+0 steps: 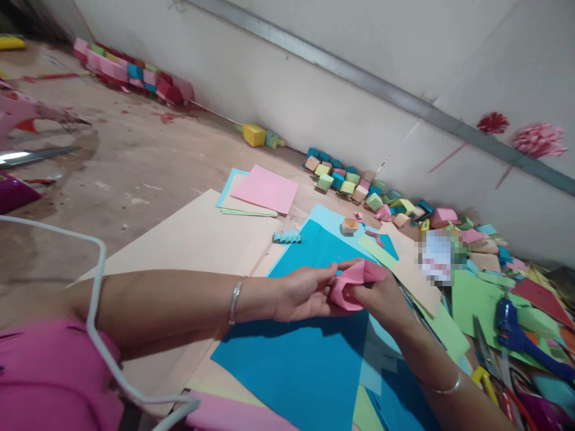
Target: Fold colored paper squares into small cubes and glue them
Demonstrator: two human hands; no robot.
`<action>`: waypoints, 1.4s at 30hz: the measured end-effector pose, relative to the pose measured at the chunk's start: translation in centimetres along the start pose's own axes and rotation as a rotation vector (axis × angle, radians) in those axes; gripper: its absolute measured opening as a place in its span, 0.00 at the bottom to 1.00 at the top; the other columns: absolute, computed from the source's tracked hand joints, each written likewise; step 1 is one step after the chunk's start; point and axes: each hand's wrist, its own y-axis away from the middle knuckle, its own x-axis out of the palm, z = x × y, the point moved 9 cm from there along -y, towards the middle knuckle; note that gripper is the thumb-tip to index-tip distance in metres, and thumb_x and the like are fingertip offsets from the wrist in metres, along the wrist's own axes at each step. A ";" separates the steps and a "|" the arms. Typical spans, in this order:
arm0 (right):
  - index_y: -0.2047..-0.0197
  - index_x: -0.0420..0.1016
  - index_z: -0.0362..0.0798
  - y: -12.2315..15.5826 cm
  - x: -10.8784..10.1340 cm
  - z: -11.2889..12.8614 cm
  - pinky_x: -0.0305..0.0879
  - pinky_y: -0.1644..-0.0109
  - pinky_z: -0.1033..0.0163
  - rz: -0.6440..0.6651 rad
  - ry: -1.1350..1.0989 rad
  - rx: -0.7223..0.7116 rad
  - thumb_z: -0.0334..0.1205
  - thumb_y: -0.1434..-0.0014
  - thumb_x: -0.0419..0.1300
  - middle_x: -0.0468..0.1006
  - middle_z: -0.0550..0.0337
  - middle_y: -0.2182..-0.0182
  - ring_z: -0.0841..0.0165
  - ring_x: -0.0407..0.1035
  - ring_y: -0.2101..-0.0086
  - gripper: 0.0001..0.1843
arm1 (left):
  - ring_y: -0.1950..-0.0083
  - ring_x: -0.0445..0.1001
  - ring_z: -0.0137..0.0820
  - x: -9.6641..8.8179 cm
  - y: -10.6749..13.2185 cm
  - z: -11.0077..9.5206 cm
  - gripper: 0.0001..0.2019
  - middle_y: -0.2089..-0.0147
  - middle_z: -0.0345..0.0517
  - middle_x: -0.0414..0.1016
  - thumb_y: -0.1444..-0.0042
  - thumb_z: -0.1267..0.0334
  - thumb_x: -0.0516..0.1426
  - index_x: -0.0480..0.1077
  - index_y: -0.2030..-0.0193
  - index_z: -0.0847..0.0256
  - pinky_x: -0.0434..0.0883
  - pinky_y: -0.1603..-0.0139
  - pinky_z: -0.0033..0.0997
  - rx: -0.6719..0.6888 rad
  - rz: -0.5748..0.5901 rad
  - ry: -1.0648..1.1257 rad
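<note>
A piece of pink paper, folded into a small open cup shape, is up in the air between the person's two bare hands, above a large blue sheet. The left hand, palm turned up, grasps its near side between thumb and fingers; the right hand grips the opposite side, with a digit tucked into the hollow of the fold. Each wrist wears a silvery bangle. Just beyond the left hand sits a zigzag-folded light blue strip, and past it a small stack of sheets with a pink one on top. A small pale paper box rests farther back, beyond the right hand. Behind these, a crowd of little coloured paper boxes runs along the foot of the pale wall. To the person's right, I see a blue glue gun and scissors among paper scraps. To the left, a white cable loops past the forearm, with a pink glue gun farther off. Two paper flowers, one red and one pink, show against the wall.
</note>
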 end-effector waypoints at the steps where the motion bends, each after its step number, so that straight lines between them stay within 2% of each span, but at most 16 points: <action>1: 0.62 0.78 0.48 -0.1 -0.3 -0.3 0.67 0.63 0.63 -0.016 -0.041 0.038 0.30 0.58 0.57 0.80 0.62 0.68 0.66 0.72 0.67 0.18 | 0.58 0.77 0.33 0.1 -0.1 0.0 0.13 0.57 0.53 0.76 0.37 0.59 0.55 0.71 0.54 0.67 0.73 0.49 0.36 -0.012 0.015 -0.003; 4: 0.66 0.77 0.46 -0.3 -0.6 -1.1 0.65 0.69 0.65 -0.038 -0.158 0.108 0.30 0.60 0.57 0.78 0.64 0.74 0.68 0.70 0.72 0.15 | 0.58 0.79 0.38 0.2 -0.2 0.3 0.13 0.58 0.59 0.77 0.39 0.64 0.55 0.71 0.53 0.72 0.74 0.48 0.39 -0.051 0.041 -0.067; 8: 0.66 0.76 0.45 -0.3 -0.3 -1.3 0.64 0.71 0.67 -0.027 -0.173 0.114 0.28 0.61 0.56 0.77 0.64 0.74 0.69 0.69 0.73 0.16 | 0.58 0.80 0.39 0.3 -0.1 0.2 0.10 0.58 0.61 0.77 0.41 0.70 0.55 0.71 0.55 0.75 0.74 0.49 0.36 -0.037 0.047 -0.070; 10: 0.61 0.76 0.45 -0.2 -0.4 -1.0 0.64 0.70 0.67 -0.013 -0.152 0.116 0.28 0.60 0.57 0.77 0.64 0.73 0.70 0.69 0.72 0.19 | 0.59 0.80 0.38 0.2 -0.2 0.1 0.10 0.59 0.59 0.77 0.41 0.71 0.55 0.71 0.55 0.74 0.75 0.50 0.35 -0.021 0.041 -0.054; 13: 0.50 0.72 0.46 -0.1 -0.3 -0.6 0.67 0.67 0.65 0.087 -0.169 0.133 0.31 0.56 0.61 0.77 0.63 0.69 0.68 0.71 0.70 0.27 | 0.59 0.80 0.37 0.0 -0.2 -0.3 0.09 0.59 0.57 0.77 0.42 0.70 0.57 0.72 0.56 0.73 0.75 0.51 0.34 0.013 0.039 -0.050; 15: 0.47 0.70 0.47 -0.1 -0.4 -0.2 0.69 0.64 0.63 0.130 -0.185 0.125 0.34 0.54 0.64 0.78 0.61 0.66 0.67 0.72 0.67 0.28 | 0.59 0.80 0.36 -0.1 -0.3 -0.5 0.10 0.59 0.56 0.77 0.44 0.69 0.59 0.73 0.57 0.73 0.75 0.51 0.33 0.030 0.051 -0.054; 17: 0.52 0.74 0.48 -0.3 -1.1 0.5 0.70 0.62 0.62 0.100 -0.125 0.058 0.35 0.52 0.64 0.79 0.60 0.65 0.66 0.73 0.66 0.21 | 0.59 0.80 0.35 -0.2 -0.4 -0.5 0.11 0.58 0.55 0.77 0.45 0.68 0.61 0.73 0.57 0.72 0.75 0.50 0.33 0.038 0.062 -0.058; 19: 0.61 0.77 0.48 -0.3 -1.9 1.5 0.69 0.59 0.61 0.025 -0.009 -0.070 0.34 0.50 0.61 0.79 0.59 0.65 0.65 0.72 0.64 0.10 | 0.57 0.79 0.35 -0.1 -0.4 -0.6 0.12 0.57 0.55 0.77 0.45 0.67 0.62 0.74 0.56 0.72 0.74 0.49 0.33 0.047 0.071 -0.064; 21: 0.68 0.79 0.48 -0.1 -2.2 2.5 0.68 0.57 0.60 -0.032 0.083 -0.195 0.32 0.49 0.59 0.78 0.58 0.65 0.64 0.72 0.62 0.07 | 0.56 0.79 0.35 0.0 -0.3 -0.7 0.12 0.56 0.55 0.77 0.44 0.66 0.62 0.74 0.55 0.71 0.73 0.47 0.33 0.059 0.079 -0.065; 23: 0.68 0.80 0.50 0.1 -2.3 2.9 0.69 0.57 0.60 -0.063 0.112 -0.270 0.31 0.48 0.60 0.77 0.58 0.65 0.64 0.72 0.61 0.08 | 0.56 0.79 0.35 0.1 -0.2 -0.8 0.11 0.56 0.55 0.77 0.43 0.67 0.61 0.74 0.55 0.71 0.73 0.47 0.33 0.071 0.086 -0.053; 26: 0.62 0.82 0.53 0.5 -2.1 3.0 0.69 0.58 0.60 -0.049 0.155 -0.327 0.32 0.47 0.61 0.77 0.58 0.65 0.65 0.72 0.62 0.11 | 0.58 0.80 0.34 0.2 -0.1 -0.9 0.09 0.57 0.54 0.76 0.41 0.69 0.58 0.73 0.56 0.71 0.73 0.47 0.33 0.087 0.092 -0.030; 28: 0.60 0.82 0.53 0.8 -1.9 3.3 0.69 0.58 0.60 -0.036 0.195 -0.359 0.34 0.46 0.62 0.77 0.58 0.65 0.65 0.72 0.63 0.11 | 0.59 0.79 0.33 0.3 0.0 -1.1 0.09 0.58 0.53 0.76 0.41 0.69 0.58 0.73 0.55 0.71 0.73 0.48 0.32 0.097 0.105 -0.033; 30: 0.61 0.81 0.53 1.1 -2.0 3.7 0.69 0.57 0.58 -0.079 0.227 -0.392 0.34 0.45 0.62 0.79 0.57 0.64 0.64 0.73 0.62 0.09 | 0.58 0.79 0.32 0.4 0.1 -1.1 0.11 0.57 0.53 0.76 0.42 0.68 0.59 0.73 0.53 0.70 0.73 0.48 0.32 0.096 0.118 -0.051; 33: 0.64 0.80 0.52 1.7 -2.8 4.3 0.68 0.56 0.58 -0.211 0.239 -0.400 0.30 0.45 0.59 0.80 0.59 0.66 0.64 0.73 0.63 0.10 | 0.55 0.78 0.36 0.6 0.3 -1.0 0.15 0.54 0.55 0.75 0.44 0.65 0.61 0.73 0.51 0.68 0.74 0.50 0.37 0.057 0.136 -0.131; 35: 0.67 0.79 0.52 1.8 -3.1 4.1 0.68 0.59 0.60 -0.249 0.214 -0.363 0.28 0.48 0.59 0.80 0.60 0.68 0.66 0.73 0.65 0.10 | 0.54 0.77 0.37 0.6 0.4 -0.9 0.15 0.53 0.54 0.75 0.45 0.63 0.62 0.73 0.51 0.66 0.74 0.52 0.39 0.037 0.138 -0.188; 42: 0.70 0.81 0.52 1.2 -2.7 3.6 0.66 0.64 0.63 -0.144 0.053 -0.309 0.29 0.51 0.63 0.74 0.60 0.70 0.67 0.70 0.67 0.09 | 0.57 0.75 0.32 0.4 0.1 -1.2 0.18 0.55 0.51 0.76 0.49 0.63 0.66 0.75 0.51 0.65 0.73 0.52 0.32 0.048 0.174 -0.245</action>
